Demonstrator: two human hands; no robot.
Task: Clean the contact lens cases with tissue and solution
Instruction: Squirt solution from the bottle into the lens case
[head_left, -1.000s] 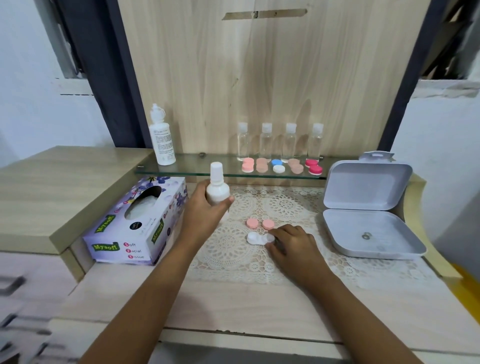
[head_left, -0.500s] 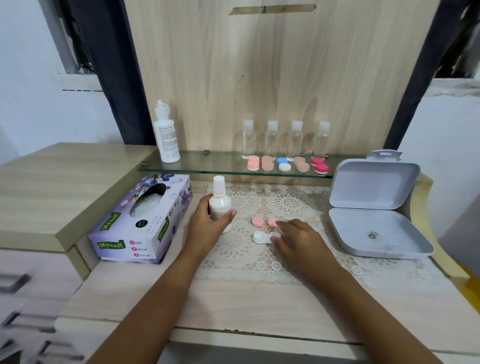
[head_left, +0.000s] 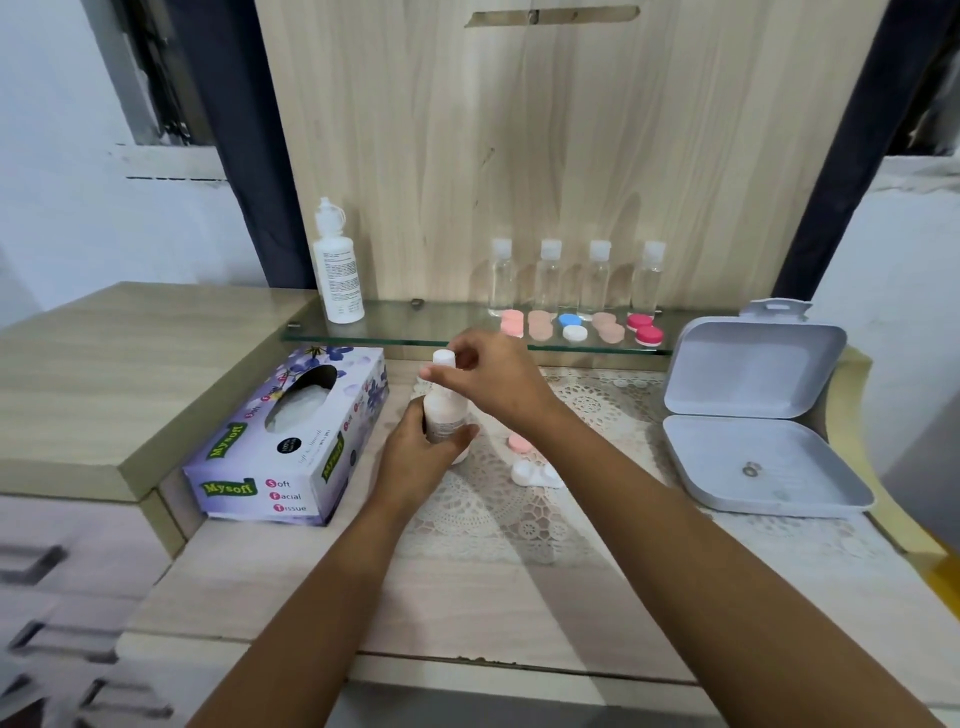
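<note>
Right hand (head_left: 493, 387) has left the white lens case (head_left: 535, 474) and risen to the top of the small white bottle (head_left: 442, 415), where thumb and fingertips now close on the cap (head_left: 444, 358) in a narrow pinch. Left hand (head_left: 418, 460) keeps its grip wrapped round the lower body of the bottle, holding it upright just above the lace mat (head_left: 493, 512). Judged from this pose, the step in hand is opening the bottle; no solution has yet reached the case and no tissue has been drawn.

The white lens case lies open on the mat, just right of the bottle and partly under the right forearm, with one loose pink cap (head_left: 519, 443) beside it. The tissue box (head_left: 291, 447) stands to the left, touching neither hand.

The desk (head_left: 519, 603) is pale wood grain. At its right sits an open grey box (head_left: 753, 415), lid up. Behind, a glass shelf (head_left: 415, 332) carries a taller solution bottle (head_left: 337, 270), four clear bottles (head_left: 574, 275) and a row of closed coloured lens cases (head_left: 576, 327). A wood panel backs the shelf; white walls flank it, and blurred drawer fronts show at lower left.
</note>
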